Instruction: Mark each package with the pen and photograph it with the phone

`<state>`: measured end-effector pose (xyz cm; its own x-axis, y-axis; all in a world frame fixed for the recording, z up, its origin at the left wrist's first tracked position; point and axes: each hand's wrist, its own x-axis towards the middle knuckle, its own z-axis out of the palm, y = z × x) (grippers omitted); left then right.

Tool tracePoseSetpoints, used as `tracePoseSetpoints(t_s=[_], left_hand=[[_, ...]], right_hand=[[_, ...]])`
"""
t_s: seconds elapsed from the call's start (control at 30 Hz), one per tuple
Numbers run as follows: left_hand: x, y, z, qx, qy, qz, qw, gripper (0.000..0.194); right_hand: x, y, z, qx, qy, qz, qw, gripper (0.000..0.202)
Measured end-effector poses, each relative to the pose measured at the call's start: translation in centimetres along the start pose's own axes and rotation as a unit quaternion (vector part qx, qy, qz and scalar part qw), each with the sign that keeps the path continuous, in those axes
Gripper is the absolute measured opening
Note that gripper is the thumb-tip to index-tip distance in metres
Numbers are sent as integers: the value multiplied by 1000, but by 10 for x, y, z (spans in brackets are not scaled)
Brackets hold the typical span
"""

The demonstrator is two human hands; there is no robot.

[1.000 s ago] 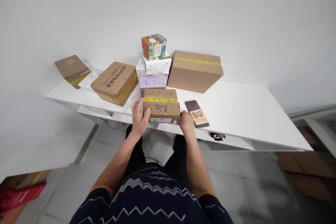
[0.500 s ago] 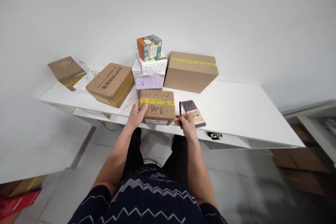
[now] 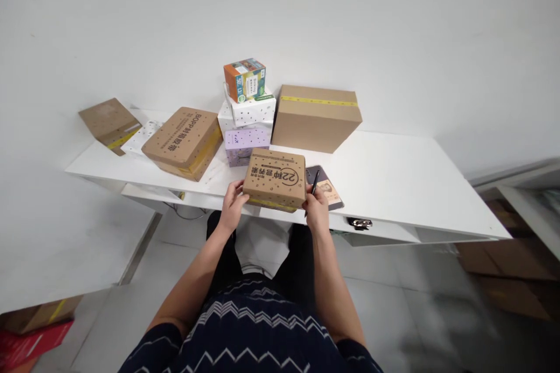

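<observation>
"Both hands are on that box (image 3: pixel 275 178), right?"

"Yes. The left hand (image 3: pixel 231 208) has its near left corner, thumb at the front, fingers against the side. The right hand (image 3: pixel 317 210) is closed around a pen (image 3: pixel 315 181) and meets the box's right end."

"Why one at each end?"

"To steady it, I'd judge. Held from opposite ends it shouldn't twist easily, and the printed top is left uncovered."

"Where is it exactly?"

"At the near edge of the table (image 3: pixel 415 180), in front of the person, with yellow tape (image 3: pixel 280 207) on its near side. Whether it rests fully on the table or is slightly raised, I can't tell."

"And the pen?"

"Tilted, sticking up past the fingers. Tucked in that way, it probably leaves the fingertips some use on the box."

"What's around it?"

"The phone (image 3: pixel 333 193) lies flat just beyond the right hand, partly hidden. Behind the box sits the purple box (image 3: pixel 247 147), then the white boxes (image 3: pixel 254 112) with a bright box (image 3: pixel 245 80) on top, likely piled to save room. A carton (image 3: pixel 315 119) stands beside them."
</observation>
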<state>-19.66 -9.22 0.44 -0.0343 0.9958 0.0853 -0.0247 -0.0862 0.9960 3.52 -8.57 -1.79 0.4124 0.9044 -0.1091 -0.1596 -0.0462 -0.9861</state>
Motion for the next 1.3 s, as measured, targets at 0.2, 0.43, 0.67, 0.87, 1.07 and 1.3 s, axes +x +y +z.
tracePoseSetpoints(t_s=[0.2, 0.43, 0.67, 0.87, 1.07, 1.3], left_hand=[[5, 8, 3, 65, 47, -13, 997, 45], [-1, 10, 0, -16, -46, 83, 995, 52], [-5, -10, 5, 27, 43, 105, 993, 47], [-7, 16, 17, 196, 70, 237, 949, 68], [-8, 20, 25, 372, 64, 351, 857, 41], [-9, 5, 26, 445, 93, 357, 816, 31]], right_hand=[[-17, -11, 1, 46, -32, 17, 998, 35], [-18, -27, -9, 19, -54, -29, 998, 40], [-21, -21, -3, -9, -60, -52, 997, 40], [-27, -19, -8, -6, -60, -43, 997, 40], [-32, -18, -15, 19, 17, -44, 999, 38], [-33, -66, -11, 212, 108, -104, 966, 27]])
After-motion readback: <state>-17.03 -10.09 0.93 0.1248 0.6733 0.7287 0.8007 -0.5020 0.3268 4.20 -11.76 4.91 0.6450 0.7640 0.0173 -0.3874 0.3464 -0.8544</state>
